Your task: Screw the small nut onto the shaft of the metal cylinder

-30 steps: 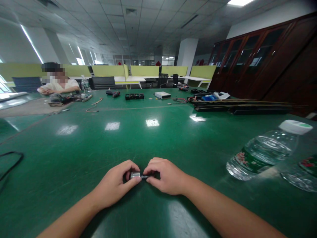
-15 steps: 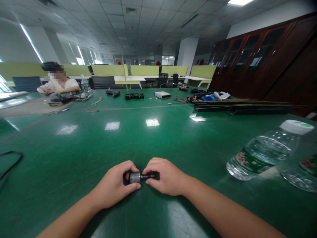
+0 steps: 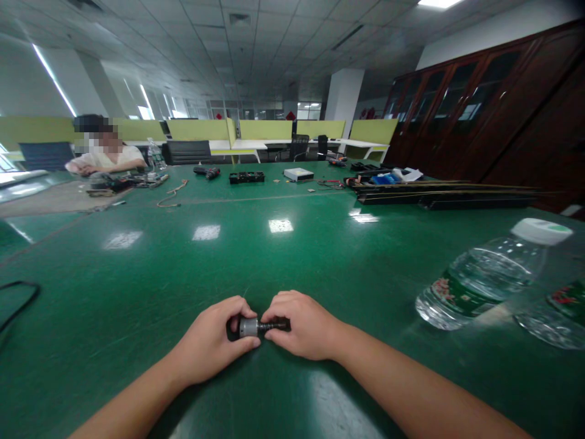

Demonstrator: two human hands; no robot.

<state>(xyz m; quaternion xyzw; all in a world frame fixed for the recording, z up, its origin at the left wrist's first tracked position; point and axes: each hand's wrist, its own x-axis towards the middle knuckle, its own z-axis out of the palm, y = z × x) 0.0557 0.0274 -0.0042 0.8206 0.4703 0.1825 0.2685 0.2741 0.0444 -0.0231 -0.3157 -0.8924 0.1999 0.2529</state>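
A small metal cylinder (image 3: 249, 327) with a thin dark shaft (image 3: 269, 327) lies level just above or on the green table (image 3: 219, 262). My left hand (image 3: 216, 335) is wrapped round the cylinder's left end, thumb below and fingers above. At the shaft, my right hand (image 3: 299, 326) pinches with thumb and forefinger, close to the cylinder. The fingers of both hands nearly meet. Part of the cylinder's left end is hidden in my left palm.
Two water bottles, one nearer (image 3: 479, 277), stand at the right. Dark metal strips (image 3: 434, 194), a white box (image 3: 298, 175), a black part (image 3: 247, 177) and a power drill (image 3: 207, 172) lie farther back. A person (image 3: 107, 152) sits at the far left. A black cable (image 3: 22, 299) lies left.
My right fingertips have moved slightly left along the shaft, closer to the cylinder. My left hand keeps its hold. The whole view has shifted a little.
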